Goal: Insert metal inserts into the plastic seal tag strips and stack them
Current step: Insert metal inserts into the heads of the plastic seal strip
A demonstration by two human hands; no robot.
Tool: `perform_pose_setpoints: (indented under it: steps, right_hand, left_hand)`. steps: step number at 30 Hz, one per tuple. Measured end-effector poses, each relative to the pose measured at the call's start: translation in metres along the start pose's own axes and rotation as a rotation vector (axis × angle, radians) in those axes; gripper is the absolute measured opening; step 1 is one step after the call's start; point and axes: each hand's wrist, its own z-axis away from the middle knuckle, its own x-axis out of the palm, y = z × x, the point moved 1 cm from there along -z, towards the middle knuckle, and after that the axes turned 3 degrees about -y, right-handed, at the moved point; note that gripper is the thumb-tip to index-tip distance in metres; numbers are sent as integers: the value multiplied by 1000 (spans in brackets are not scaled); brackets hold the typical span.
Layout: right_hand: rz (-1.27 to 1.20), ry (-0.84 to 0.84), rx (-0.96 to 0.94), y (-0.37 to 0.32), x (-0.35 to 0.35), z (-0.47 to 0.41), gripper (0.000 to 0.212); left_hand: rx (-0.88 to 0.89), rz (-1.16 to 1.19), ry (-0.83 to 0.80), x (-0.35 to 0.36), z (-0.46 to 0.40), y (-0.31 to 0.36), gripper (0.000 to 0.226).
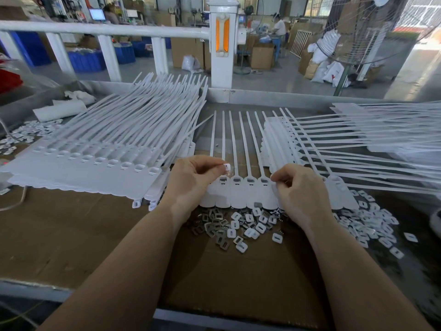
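L hand [191, 177] pinches small white cap [226, 167] just above tag strip [241, 194]. R hand [301, 187] fingers curled on strip's R end. Loose metal inserts [216, 225] piled just below both hands, on cardboard [95, 235].

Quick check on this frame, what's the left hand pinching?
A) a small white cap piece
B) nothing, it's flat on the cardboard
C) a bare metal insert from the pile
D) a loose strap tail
A: the left hand pinches a small white cap piece at its fingertips, just above the sockets of the tag strip lying in front of the person.
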Motion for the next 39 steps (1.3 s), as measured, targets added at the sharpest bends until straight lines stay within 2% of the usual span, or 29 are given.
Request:
perform_pose_setpoints:
  steps: [5, 8, 12, 17, 23, 39]
  right_hand:
    - [-5, 2, -3, -1, 0, 0, 15]
    - [-8, 0, -4, -1, 0, 0, 15]
    - [-10, -1, 4, -1, -1, 0, 17]
    - [-7, -1, 6, 0, 0, 0, 16]
    - [-16, 4, 6, 0, 0, 0, 16]
    - [-21, -16, 3, -2, -1, 1, 16]
  left_hand:
    - [4, -93, 66, -2, 0, 1, 12]
    - [60, -378, 102, -3, 2, 2, 13]
    - [211, -757, 52, 2, 5, 3, 8]
    - [326, -941, 54, 9, 6, 5, 9]
    - [319, -1022, 31, 14, 3, 2, 14]
    - [260, -989, -88, 10, 10, -1, 25]
